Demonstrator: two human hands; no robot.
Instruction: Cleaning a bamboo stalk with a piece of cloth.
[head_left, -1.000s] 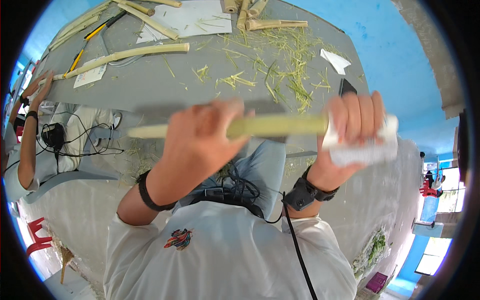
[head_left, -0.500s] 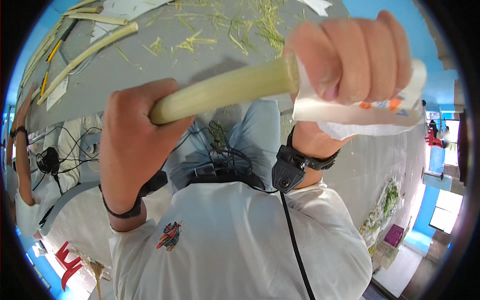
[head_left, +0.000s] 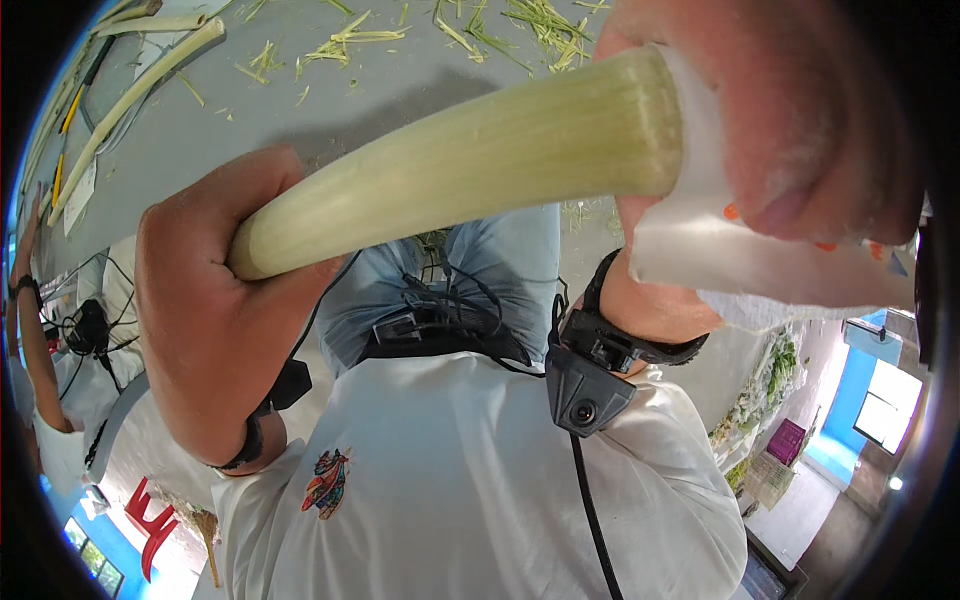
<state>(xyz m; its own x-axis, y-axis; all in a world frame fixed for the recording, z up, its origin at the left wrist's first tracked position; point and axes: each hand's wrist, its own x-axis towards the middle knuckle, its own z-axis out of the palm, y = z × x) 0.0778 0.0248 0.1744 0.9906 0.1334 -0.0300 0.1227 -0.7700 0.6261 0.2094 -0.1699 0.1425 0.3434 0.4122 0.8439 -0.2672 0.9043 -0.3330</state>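
Note:
A thick, pale green plant stalk (head_left: 460,155) slants across in front of my chest, above my lap. Its narrower end sits in my left hand (head_left: 205,285), with the fingers wrapped round it. The wider end, at upper right, faces a white sheet with orange print (head_left: 780,265). That sheet is gripped in my closed right hand (head_left: 800,130), which is very close to the camera and partly blurred. The sheet lies against the stalk's wide end; how far it wraps round is hidden by the hand.
Green shavings (head_left: 350,42) are scattered on the grey table (head_left: 225,125). Other long stalks (head_left: 150,85) and a yellow-and-black tool (head_left: 68,125) lie at the far left. Another person's arm (head_left: 40,350) is at the left edge. A black cable (head_left: 590,510) hangs from my right wrist mount.
The stalk and both hands have come closer to the camera and look larger. My right hand has shifted right and up, my left hand left. Both keep their grip.

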